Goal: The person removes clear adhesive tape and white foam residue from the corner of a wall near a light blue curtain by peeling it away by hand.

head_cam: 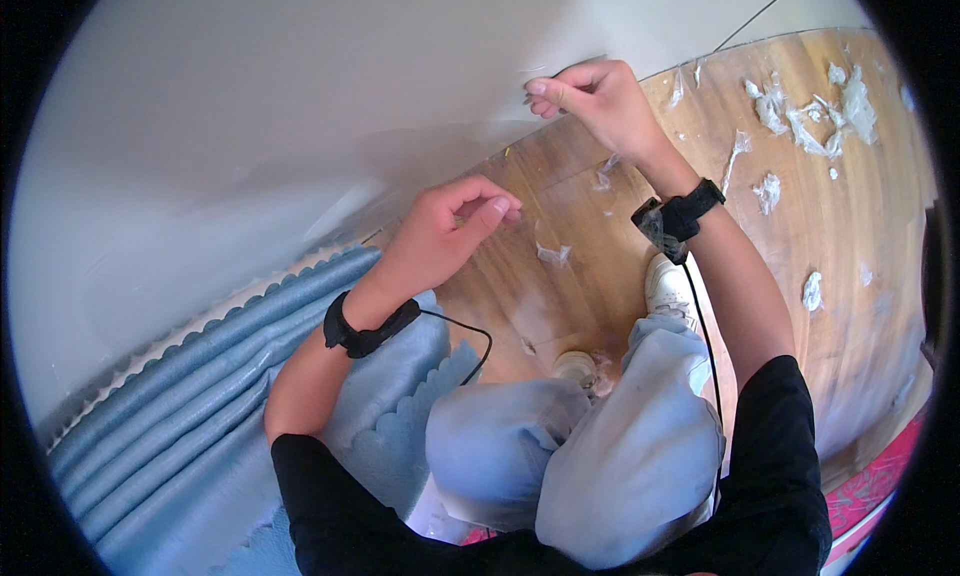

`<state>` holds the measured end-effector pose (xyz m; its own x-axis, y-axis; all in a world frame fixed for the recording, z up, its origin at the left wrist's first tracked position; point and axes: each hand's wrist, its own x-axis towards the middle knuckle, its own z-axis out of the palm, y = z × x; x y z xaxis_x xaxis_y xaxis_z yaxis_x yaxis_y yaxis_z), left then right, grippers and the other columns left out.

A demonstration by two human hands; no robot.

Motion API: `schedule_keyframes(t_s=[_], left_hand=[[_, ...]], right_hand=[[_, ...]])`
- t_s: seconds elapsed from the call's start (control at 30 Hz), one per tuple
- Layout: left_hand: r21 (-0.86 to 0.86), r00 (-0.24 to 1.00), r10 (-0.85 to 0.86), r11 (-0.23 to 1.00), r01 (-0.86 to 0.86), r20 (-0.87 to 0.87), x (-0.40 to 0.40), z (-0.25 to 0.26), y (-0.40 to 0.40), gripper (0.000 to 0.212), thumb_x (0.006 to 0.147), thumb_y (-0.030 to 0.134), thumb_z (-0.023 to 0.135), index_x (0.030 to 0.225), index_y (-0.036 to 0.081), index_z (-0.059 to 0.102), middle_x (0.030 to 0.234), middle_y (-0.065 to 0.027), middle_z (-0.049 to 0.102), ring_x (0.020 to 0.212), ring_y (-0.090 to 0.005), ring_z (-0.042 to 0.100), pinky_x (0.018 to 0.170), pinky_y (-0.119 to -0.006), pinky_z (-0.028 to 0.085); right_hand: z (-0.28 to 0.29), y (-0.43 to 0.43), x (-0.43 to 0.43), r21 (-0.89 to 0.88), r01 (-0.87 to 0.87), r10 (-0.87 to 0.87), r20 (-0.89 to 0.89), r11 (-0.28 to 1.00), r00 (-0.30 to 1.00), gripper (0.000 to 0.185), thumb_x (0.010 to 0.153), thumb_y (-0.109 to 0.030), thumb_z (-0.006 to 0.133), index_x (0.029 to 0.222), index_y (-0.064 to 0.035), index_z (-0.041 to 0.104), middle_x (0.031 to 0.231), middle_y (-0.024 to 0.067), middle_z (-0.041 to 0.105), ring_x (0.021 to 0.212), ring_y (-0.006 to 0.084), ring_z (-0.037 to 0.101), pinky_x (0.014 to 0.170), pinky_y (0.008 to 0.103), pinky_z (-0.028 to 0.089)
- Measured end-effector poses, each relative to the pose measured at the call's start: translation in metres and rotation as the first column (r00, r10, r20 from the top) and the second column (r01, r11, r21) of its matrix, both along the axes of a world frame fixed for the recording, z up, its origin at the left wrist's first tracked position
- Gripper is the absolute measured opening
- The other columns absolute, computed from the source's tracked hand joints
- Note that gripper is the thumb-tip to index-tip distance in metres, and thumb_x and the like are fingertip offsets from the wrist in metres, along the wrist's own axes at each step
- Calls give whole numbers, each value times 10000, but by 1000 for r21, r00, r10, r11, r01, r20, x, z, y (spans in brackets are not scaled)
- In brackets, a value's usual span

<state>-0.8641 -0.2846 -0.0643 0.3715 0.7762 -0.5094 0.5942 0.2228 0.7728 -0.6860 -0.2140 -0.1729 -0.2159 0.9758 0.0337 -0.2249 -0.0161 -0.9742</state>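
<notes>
My right hand is at the upper middle, against a smooth pale panel. Thumb and curled fingers pinch a thin, dark-edged flat piece, mostly hidden behind them; its kind cannot be made out. Lower and to the left, my left hand hovers in front of the panel's lower edge, thumb tip by the curled fingertips and nothing visible between them. Each wrist wears a black strap with a cable; the right one carries a small dark device.
Blue scallop-edged fabric lies in folds along the panel at the left. Crumpled clear plastic film is scattered over the wood-look floor. A white shoe stands below my right forearm. Pink patterned material shows at the lower right.
</notes>
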Motion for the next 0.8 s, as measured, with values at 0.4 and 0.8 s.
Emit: schedule_keyframes(t_s=[0.4,0.8], left_hand=[[-6,999,34,999,-34,-33,-16,-3,-2,199,869,164,444,910,13,567,842,-39,593,809,-97,532,719,-222,405],[-10,991,130,991,-130,-29,-31,-8,5,190,868,147,440,912,4,557,859,-49,595,841,-114,548,761,-244,425]], right_hand=[[-6,12,-7,-51,35,-26,174,998,984,331,685,-324,676,593,-8,639,550,67,597,504,71,538,475,202,420],[-62,-5,6,-233,41,43,341,972,939,311,755,-273,609,606,-1,605,527,45,560,440,88,470,451,228,400]])
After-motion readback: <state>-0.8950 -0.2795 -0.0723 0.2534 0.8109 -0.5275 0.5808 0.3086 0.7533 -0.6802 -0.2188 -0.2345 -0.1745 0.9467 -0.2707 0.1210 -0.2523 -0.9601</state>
